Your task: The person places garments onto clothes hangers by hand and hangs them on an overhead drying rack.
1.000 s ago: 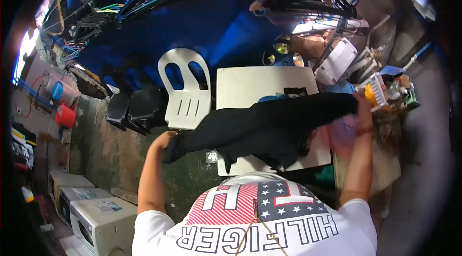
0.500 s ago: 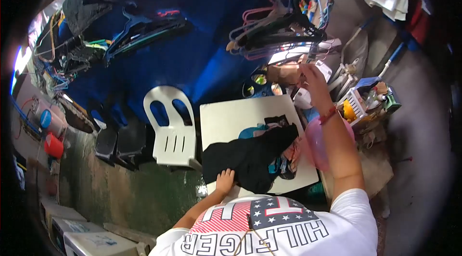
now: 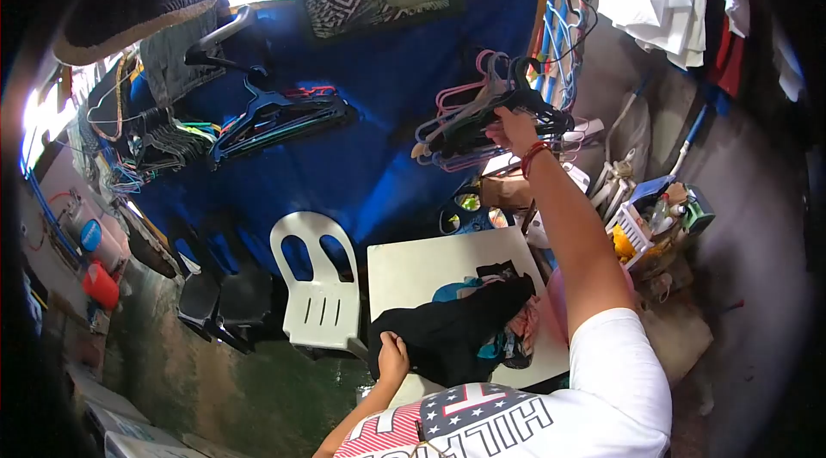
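A black garment (image 3: pixel 452 329) lies on a white table (image 3: pixel 413 264) over other clothes, with a turquoise piece (image 3: pixel 453 290) and a pink piece (image 3: pixel 522 320) showing at its edges. My left hand (image 3: pixel 393 356) is closed on the garment's near left edge. Raised far forward, my right hand (image 3: pixel 514 129) is among a hanging bunch of clothes hangers (image 3: pixel 460 124), pink, grey and dark. Its fingers curl at the hangers and appear closed on one; exactly which is hidden in the cluster.
Left of the table stands a white plastic chair (image 3: pixel 318 312); dark chairs (image 3: pixel 245 307) are beyond it. More hangers (image 3: pixel 275 118) hang before a blue sheet (image 3: pixel 370 174). On the right are a pink basin (image 3: pixel 557 299), partly behind my arm, and a white basket (image 3: pixel 632 234) of bottles.
My right hand has moved up and forward from above the boxes to the hangers. My left hand stays at the garment's edge, now more curled. The view has tilted upward.
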Demonstrator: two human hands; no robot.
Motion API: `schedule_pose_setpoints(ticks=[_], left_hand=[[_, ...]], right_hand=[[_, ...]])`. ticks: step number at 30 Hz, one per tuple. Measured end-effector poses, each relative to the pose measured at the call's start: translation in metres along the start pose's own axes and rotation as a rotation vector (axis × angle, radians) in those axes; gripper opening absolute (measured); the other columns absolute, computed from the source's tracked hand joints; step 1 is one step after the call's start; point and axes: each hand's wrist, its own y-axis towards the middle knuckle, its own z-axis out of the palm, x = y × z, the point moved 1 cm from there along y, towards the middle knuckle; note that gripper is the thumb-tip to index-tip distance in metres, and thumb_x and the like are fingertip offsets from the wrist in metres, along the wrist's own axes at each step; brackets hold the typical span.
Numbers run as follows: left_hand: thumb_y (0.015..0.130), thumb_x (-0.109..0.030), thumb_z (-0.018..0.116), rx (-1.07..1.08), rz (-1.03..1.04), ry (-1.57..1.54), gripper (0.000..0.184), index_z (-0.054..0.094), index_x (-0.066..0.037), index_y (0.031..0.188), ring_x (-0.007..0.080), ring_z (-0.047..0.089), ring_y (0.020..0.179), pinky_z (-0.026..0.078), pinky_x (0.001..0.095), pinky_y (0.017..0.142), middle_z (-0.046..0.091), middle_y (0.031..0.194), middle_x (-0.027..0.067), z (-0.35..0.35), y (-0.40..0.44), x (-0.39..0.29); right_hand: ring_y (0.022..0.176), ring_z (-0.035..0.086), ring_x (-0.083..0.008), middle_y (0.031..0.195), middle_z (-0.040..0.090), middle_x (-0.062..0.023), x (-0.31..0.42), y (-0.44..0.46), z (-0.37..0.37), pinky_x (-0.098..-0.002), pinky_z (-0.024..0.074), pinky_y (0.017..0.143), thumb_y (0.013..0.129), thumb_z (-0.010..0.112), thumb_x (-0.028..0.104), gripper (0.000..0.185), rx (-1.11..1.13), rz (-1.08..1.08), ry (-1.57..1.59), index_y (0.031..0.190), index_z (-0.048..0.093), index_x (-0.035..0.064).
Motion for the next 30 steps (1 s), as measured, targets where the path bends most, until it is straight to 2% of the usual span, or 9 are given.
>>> schedule_pose_setpoints(ticks=[6, 13, 17, 19, 21, 23, 26, 29, 30], left_hand=[[0.083, -0.017, 0.067, 0.227, 0.347, 0.198, 0.032, 0.052, 0.001, 0.103, 0.041, 0.06, 0.085, 0.048, 0.0444, 0.076, 0.059, 0.095, 0.0231, -0.026, -0.023, -0.009], [0.078, -0.007, 0.064, 0.16, -0.003, 0.35, 0.03, 0.06, -0.007, 0.107, 0.042, 0.059, 0.09, 0.049, 0.0474, 0.079, 0.058, 0.101, 0.0227, -0.039, -0.02, 0.023], [0.085, -0.012, 0.049, 0.083, -0.046, -0.12, 0.031, 0.056, -0.009, 0.115, 0.0375, 0.058, 0.102, 0.048, 0.0447, 0.084, 0.059, 0.106, 0.0171, -0.03, 0.007, 0.038], [0.083, -0.021, 0.05, -0.004, -0.601, -0.813, 0.031, 0.06, -0.004, 0.108, 0.0283, 0.055, 0.103, 0.043, 0.0412, 0.088, 0.06, 0.105, 0.0128, -0.06, 0.012, -0.045], [0.078, -0.024, 0.053, 0.106, -0.636, -0.735, 0.026, 0.06, -0.01, 0.099, 0.0259, 0.05, 0.103, 0.042, 0.0409, 0.083, 0.06, 0.1, 0.0081, -0.062, 0.032, -0.02], [0.075, -0.025, 0.054, 0.223, -0.72, -0.931, 0.022, 0.059, -0.012, 0.093, 0.0223, 0.05, 0.097, 0.039, 0.0388, 0.08, 0.059, 0.096, 0.0062, -0.057, 0.052, 0.01], [0.077, -0.019, 0.055, 0.22, -0.67, -0.795, 0.019, 0.062, -0.007, 0.09, 0.0176, 0.057, 0.083, 0.042, 0.0333, 0.076, 0.062, 0.088, 0.0053, -0.093, 0.052, -0.067], [0.078, -0.009, 0.056, 0.328, -0.56, -0.684, 0.014, 0.064, -0.004, 0.089, 0.0158, 0.06, 0.08, 0.044, 0.029, 0.073, 0.064, 0.085, 0.005, -0.097, 0.054, -0.075], [0.082, -0.008, 0.058, 0.397, -0.51, -0.571, 0.022, 0.065, -0.001, 0.101, 0.0138, 0.06, 0.079, 0.045, 0.0242, 0.075, 0.067, 0.088, 0.0051, -0.102, 0.054, -0.076]], right_hand=[[0.059, 0.066, -0.0213, 0.076, 0.065, -0.0131, 0.045, -0.036, 0.009, -0.0274, 0.0547, 0.049, 0.087, 0.06, 0.028, 0.032, 0.05, -0.185, -0.06, 0.092, 0.057, -0.0033], [0.068, 0.066, -0.0205, 0.079, 0.065, -0.0116, 0.049, -0.162, -0.018, -0.0311, 0.0558, 0.064, 0.091, 0.053, 0.018, 0.022, 0.402, -0.215, -0.035, 0.099, 0.056, -0.0014], [0.085, 0.063, -0.0234, 0.093, 0.062, -0.0116, -0.022, -0.238, -0.061, -0.037, 0.0526, 0.077, 0.083, 0.05, 0.006, 0.025, 0.444, -0.076, 0.196, 0.107, 0.054, 0.0006], [0.087, 0.059, -0.0234, 0.095, 0.058, -0.0114, -0.069, -0.249, -0.096, -0.0377, 0.0492, 0.085, 0.077, 0.055, 0.003, 0.039, 0.429, -0.019, 0.36, 0.117, 0.051, 0.0008], [0.08, 0.055, -0.0201, 0.092, 0.055, -0.0068, -0.089, -0.261, -0.125, -0.0318, 0.0459, 0.072, 0.088, 0.052, 0.01, 0.033, 0.37, 0.09, 0.611, 0.12, 0.05, 0.004], [0.062, 0.047, -0.0127, 0.082, 0.055, 0.0004, -0.087, -0.271, -0.144, -0.0248, 0.0387, 0.057, 0.095, 0.054, 0.029, 0.032, 0.336, 0.09, 0.43, 0.118, 0.054, 0.007], [0.06, 0.048, -0.0113, 0.076, 0.057, 0.001, -0.103, -0.29, -0.16, -0.0276, 0.0396, 0.057, 0.095, 0.055, 0.031, 0.027, 0.025, -0.044, -0.477, 0.106, 0.062, 0.0067], [0.063, 0.052, -0.0124, 0.075, 0.062, -0.0044, -0.106, -0.311, -0.151, -0.029, 0.0411, 0.057, 0.095, 0.055, 0.031, 0.031, 0.398, -0.096, -0.755, 0.096, 0.064, 0.0014], [0.086, 0.061, -0.0283, 0.096, 0.065, -0.0162, -0.103, -0.309, -0.145, -0.0332, 0.0451, 0.078, 0.093, 0.057, 0.025, 0.03, 0.516, 0.114, -0.88, 0.103, 0.062, -0.0028]])
